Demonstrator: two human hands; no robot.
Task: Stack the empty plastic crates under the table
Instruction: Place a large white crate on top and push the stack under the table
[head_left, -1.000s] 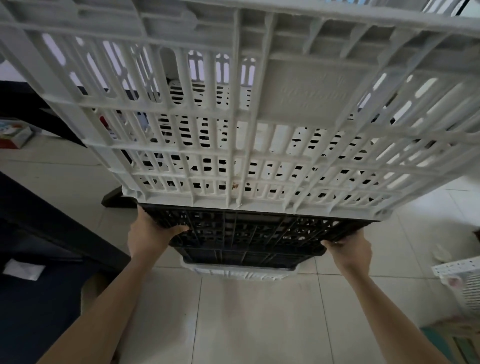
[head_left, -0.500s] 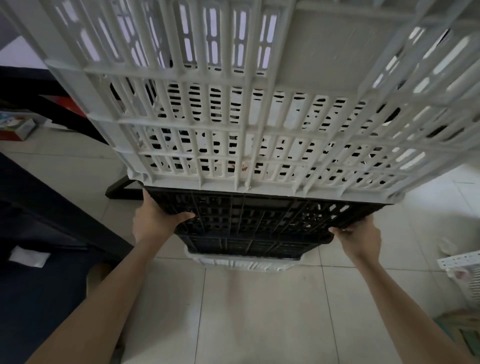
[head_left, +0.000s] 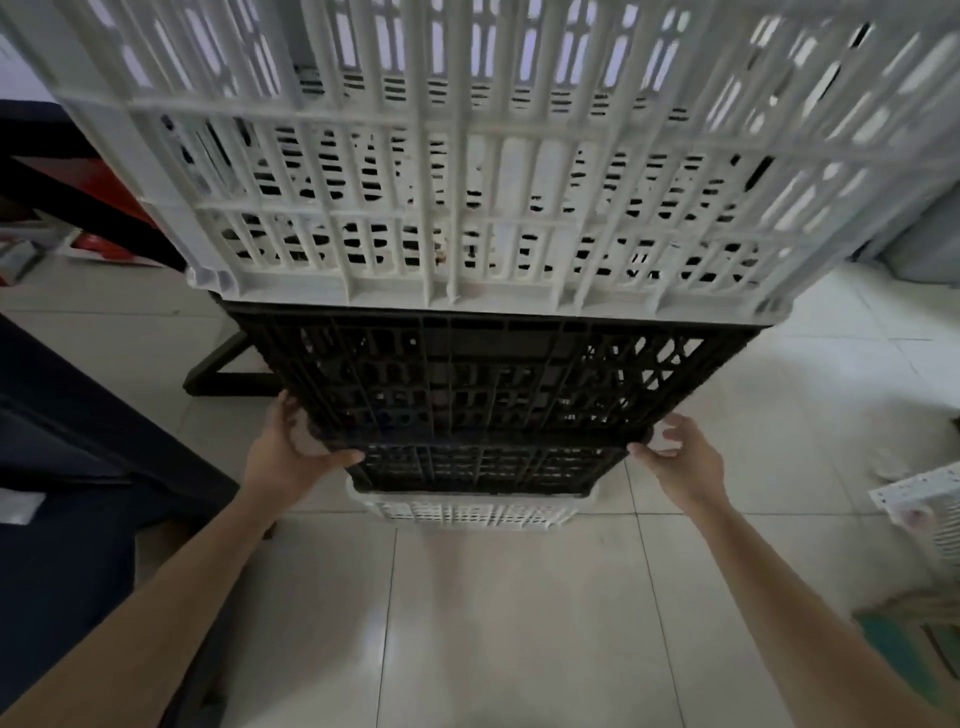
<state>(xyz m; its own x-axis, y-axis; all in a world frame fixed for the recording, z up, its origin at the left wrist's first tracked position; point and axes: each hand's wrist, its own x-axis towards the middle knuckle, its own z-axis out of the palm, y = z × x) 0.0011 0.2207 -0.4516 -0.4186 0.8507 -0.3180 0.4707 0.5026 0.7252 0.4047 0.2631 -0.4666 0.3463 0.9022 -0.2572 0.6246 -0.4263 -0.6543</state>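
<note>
A stack of moulded plastic crates stands on the tiled floor (head_left: 493, 623) straight ahead of the person, just right of a dark table frame (head_left: 218, 379) whose foot rests on the tiles. On top is the white top crate (head_left: 467, 182), large and matt. Its wall is a lattice of upright ribs and narrow slots with a thick rim along the lower edge. Under it sits the black crate (head_left: 493, 374), ribbed in small squares, with diamond-shaped openings towards its right end. A second, shallower band of black lattice shows below that. At the base is the white bottom crate (head_left: 467, 512), of which only a strip of fine slotted wall with rounded corners shows. The left hand (head_left: 296, 452) grips the lower left corner of the black crate, with the thumb laid along the front face and the fingers curled round the side out of sight. The right hand (head_left: 675, 457) is at the lower right corner, thumb tip touching the edge and fingers bent and slightly spread. Blur hides whether they close on the plastic. The floor tiles are pale, glossy and square. Another white slotted crate (head_left: 924, 509) lies at the right edge, well apart from the stack.
</note>
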